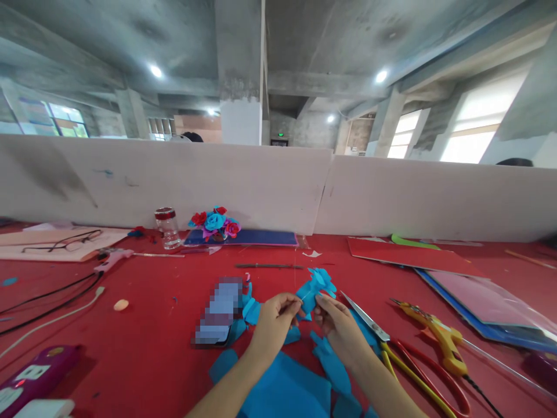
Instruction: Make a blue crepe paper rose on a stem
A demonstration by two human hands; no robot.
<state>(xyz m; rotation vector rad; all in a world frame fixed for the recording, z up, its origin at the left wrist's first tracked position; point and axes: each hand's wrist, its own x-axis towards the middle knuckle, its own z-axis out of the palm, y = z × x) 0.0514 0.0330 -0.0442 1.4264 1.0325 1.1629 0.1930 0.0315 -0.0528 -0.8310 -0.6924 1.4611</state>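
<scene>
Above the middle of the table, a ruffled blue paper flower point(321, 283) is held between my hands. My left hand point(278, 312) is closed in a pinch at its lower left edge, where a thin pale line shows by the fingertips. From the right, my right hand point(334, 318) pinches the lower part of the blue paper. Beneath both wrists lie a large blue paper sheet point(287, 386) and several cut blue pieces point(331, 363). Scissors point(368, 318) with red and yellow handles lie partly open beside my right hand. A phone point(220, 310) lies left of my left hand.
A yellow glue gun point(444, 337) lies right of the scissors, near coloured sheets point(487, 296). At the back stand a glass jar point(169, 229) and a small bouquet of paper flowers point(215, 222), before a white partition point(174, 180). Cables point(56, 313) and a purple device point(39, 374) are left.
</scene>
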